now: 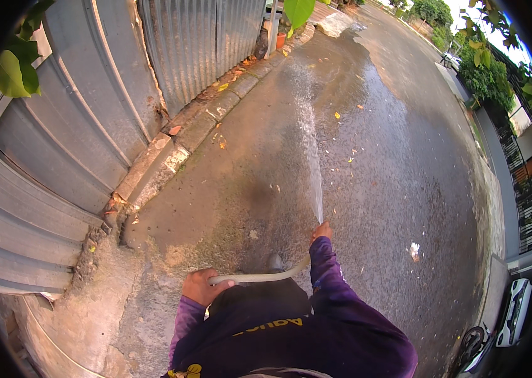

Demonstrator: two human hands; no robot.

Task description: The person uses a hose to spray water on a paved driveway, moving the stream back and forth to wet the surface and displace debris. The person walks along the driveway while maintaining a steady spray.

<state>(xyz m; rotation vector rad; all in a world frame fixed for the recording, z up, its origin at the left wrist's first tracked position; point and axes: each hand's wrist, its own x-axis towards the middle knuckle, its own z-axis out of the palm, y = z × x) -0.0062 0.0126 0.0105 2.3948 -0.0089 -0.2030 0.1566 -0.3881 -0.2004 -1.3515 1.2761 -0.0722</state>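
Note:
A pale hose (pixel 263 277) runs in a curve across the front of my body from one hand to the other. My left hand (pixel 204 286) is closed round it at the left, the thumb lying along the top. Out ahead, my right hand (pixel 321 232) grips the hose near its end; the outlet itself is hidden by the fingers. A jet of water (pixel 311 142) leaves that hand and sprays forward along the wet road (pixel 379 208). Purple sleeves cover both my forearms.
Corrugated metal sheets (pixel 197 50) and a raised kerb (pixel 152 170) line the left side. Fallen leaves and a scrap of white litter (pixel 414 252) lie about. At the right stand a parked motorcycle (pixel 472 345) and a white car (pixel 515 312). An orange pot (pixel 280 41) stands far ahead by the kerb.

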